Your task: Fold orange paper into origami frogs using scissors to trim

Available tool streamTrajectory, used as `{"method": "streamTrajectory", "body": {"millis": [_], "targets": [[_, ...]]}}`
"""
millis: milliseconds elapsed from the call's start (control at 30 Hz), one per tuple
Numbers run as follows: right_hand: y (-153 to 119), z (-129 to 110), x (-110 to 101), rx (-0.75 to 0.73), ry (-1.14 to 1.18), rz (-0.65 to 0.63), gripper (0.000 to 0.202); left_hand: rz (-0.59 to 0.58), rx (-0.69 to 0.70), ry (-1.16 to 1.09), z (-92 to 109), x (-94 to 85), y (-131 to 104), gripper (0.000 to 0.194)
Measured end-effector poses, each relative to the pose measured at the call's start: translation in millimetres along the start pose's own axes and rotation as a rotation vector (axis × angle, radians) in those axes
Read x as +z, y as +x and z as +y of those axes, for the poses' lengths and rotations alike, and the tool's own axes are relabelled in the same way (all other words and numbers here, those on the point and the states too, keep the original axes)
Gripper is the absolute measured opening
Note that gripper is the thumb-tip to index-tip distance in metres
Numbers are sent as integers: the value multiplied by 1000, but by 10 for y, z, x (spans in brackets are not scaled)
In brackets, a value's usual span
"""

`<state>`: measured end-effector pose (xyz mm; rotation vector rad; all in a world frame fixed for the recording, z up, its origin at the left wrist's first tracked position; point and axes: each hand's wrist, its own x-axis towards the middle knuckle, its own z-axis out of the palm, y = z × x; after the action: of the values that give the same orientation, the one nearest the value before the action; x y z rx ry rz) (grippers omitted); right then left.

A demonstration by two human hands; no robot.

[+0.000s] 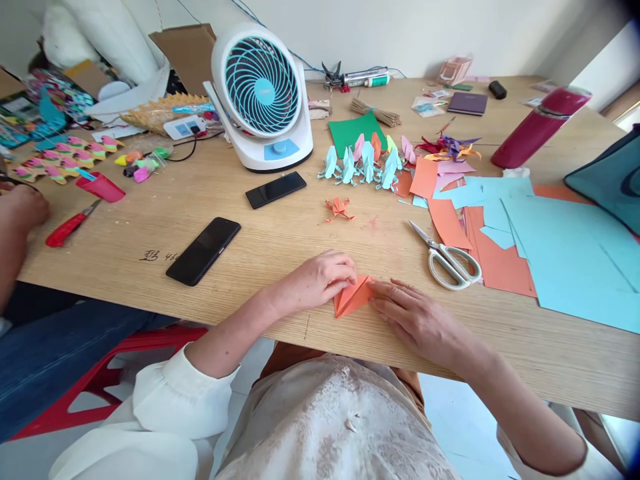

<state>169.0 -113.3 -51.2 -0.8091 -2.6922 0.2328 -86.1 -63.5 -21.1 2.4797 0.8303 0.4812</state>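
A folded orange paper [356, 297] with a diagonal crease lies near the table's front edge, between my two hands. My left hand [330, 275] pinches its left side with curled fingers. At the right corner, my right hand [417, 319] grips the paper with its fingertips, the fingers held close together; its thumb is partly hidden. Beyond the hands sits a finished orange origami figure [339, 208] with several thin legs. White-handled scissors [447, 259] lie to the right of it, blades slightly apart.
Folded light-blue figures [367, 163] stand before a green sheet [353, 133]. Blue sheets [575, 247] and orange scraps cover the right side. A fan [265, 93], two phones [204, 251], a red flask [540, 127] and a red-handled knife [67, 228] surround them. Another person's hand [23, 210] rests at far left.
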Motion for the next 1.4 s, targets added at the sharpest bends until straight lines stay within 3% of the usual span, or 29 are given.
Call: {"method": "streamTrajectory", "body": {"millis": [133, 267, 433, 567, 700, 833, 967, 1133, 1400], "targets": [[67, 1, -45, 38, -2, -13, 27, -48, 16, -67, -134, 98, -11, 16], [90, -38, -27, 100, -35, -30, 30, -80, 19, -37, -131, 148, -89, 20], [112, 22, -6, 60, -33, -5, 39, -92, 71, -3, -104, 146, -156, 27], [139, 55, -2, 61, -35, 18, 43, -101, 205, 74, -195, 113, -117, 27], [107, 62, -6, 79, -50, 75, 41, -143, 236, 110, -271, 88, -72, 30], [-13, 64, -29, 178, -36, 164, 39, -143, 206, 250, -150, 124, -91, 31], [-151, -29, -25, 224, 23, 218, 38, -58, 119, 334, 30, 249, -161, 30], [-202, -226, 25, 225, 94, 188, 32, 31, 167, 344, 67, 400, -239, 34], [-81, -295, 98, 276, 64, 122, 31, -6, 146, 382, 175, 453, -287, 37]]}}
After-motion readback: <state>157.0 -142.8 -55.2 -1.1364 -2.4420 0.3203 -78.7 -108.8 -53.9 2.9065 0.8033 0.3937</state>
